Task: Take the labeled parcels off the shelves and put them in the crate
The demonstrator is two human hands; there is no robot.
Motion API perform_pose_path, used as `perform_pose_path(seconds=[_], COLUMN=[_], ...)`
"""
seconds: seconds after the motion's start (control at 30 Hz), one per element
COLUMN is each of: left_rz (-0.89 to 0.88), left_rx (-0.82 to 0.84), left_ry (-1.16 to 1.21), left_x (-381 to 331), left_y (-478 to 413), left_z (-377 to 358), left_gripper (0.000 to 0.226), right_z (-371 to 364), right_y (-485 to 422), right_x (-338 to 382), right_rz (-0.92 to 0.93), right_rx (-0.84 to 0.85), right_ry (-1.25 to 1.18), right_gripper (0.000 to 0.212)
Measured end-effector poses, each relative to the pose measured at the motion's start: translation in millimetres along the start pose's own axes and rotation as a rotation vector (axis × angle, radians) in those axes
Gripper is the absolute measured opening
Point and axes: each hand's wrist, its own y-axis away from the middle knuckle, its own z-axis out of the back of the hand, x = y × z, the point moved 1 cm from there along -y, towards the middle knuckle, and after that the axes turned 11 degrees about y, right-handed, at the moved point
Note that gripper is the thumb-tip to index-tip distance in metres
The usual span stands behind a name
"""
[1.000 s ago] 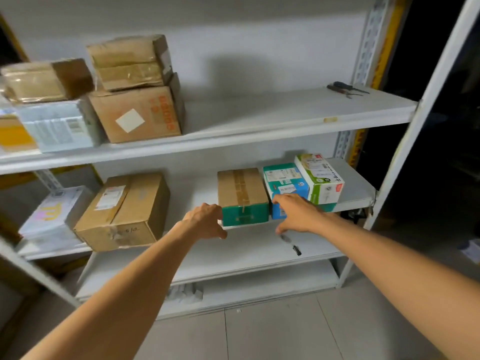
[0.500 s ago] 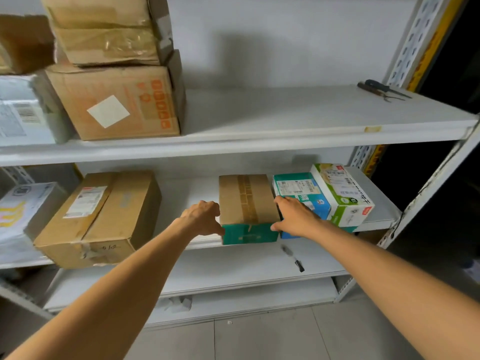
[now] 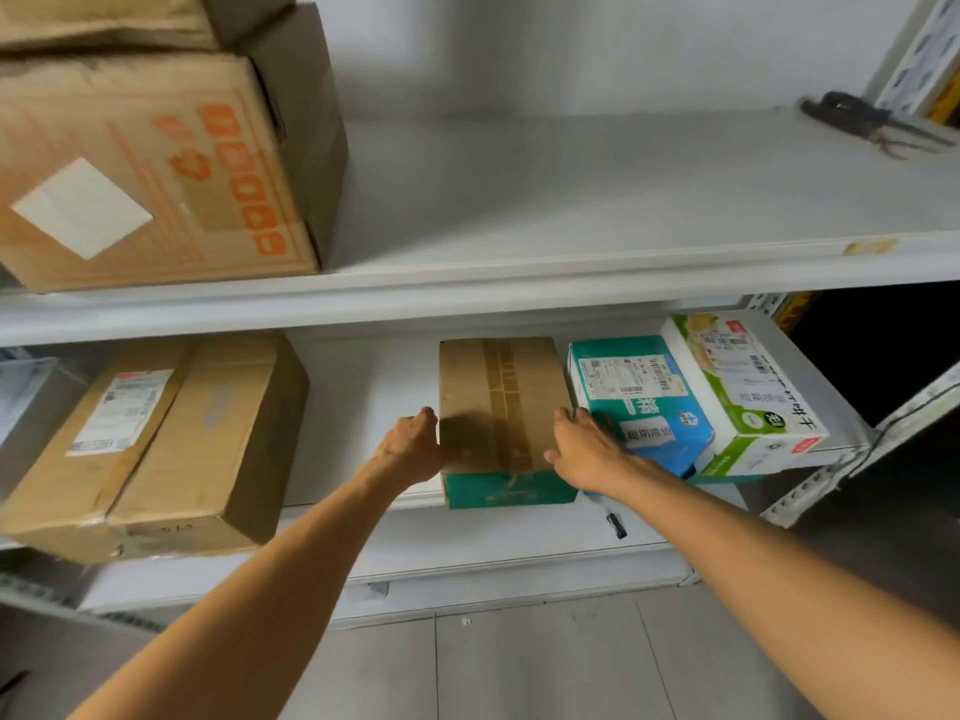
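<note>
A small brown box with a green front and a strip of tape (image 3: 501, 402) sits on the middle shelf (image 3: 363, 407). My left hand (image 3: 413, 449) holds its left side and my right hand (image 3: 584, 449) holds its right side, fingers curled over the edges. Right of it lies a teal and blue labeled box (image 3: 644, 402), with a white and green labeled box (image 3: 743, 387) leaning on that. A large brown labeled parcel (image 3: 156, 444) lies at the left of the same shelf. No crate is in view.
On the upper shelf (image 3: 571, 200) a brown carton with orange print and a white label (image 3: 156, 168) stands at the left under another box. Pliers (image 3: 857, 122) lie at its far right. A small dark item (image 3: 615, 524) lies on the lower shelf. Tiled floor below.
The view has moved closer to the shelves. My right hand slid left from the teal box to the brown box's right edge, and both hands now clasp the box.
</note>
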Motion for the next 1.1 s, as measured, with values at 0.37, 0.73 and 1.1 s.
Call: perform_pose_path(seconds=[0.37, 0.73, 1.1], left_rz=[0.187, 0.355, 0.272], left_rx=[-0.035, 0.104, 0.131], left_ry=[0.442, 0.792, 0.914], left_x=[13.1, 82.3, 90.7], left_y=[-22.7, 5.9, 31.8], left_z=[-16.0, 30.4, 23.7], left_gripper=[0.070, 0.088, 0.092], right_z=[-18.3, -29.2, -37.1], right_y=[-16.8, -22.4, -6.2], right_x=[26.9, 87.9, 71.7], right_rz=[-0.150, -0.231, -0.238], right_rx=[-0.099, 0.086, 0.136], right_ry=[-0.007, -0.353, -0.754], right_gripper=[0.075, 0.114, 0.092])
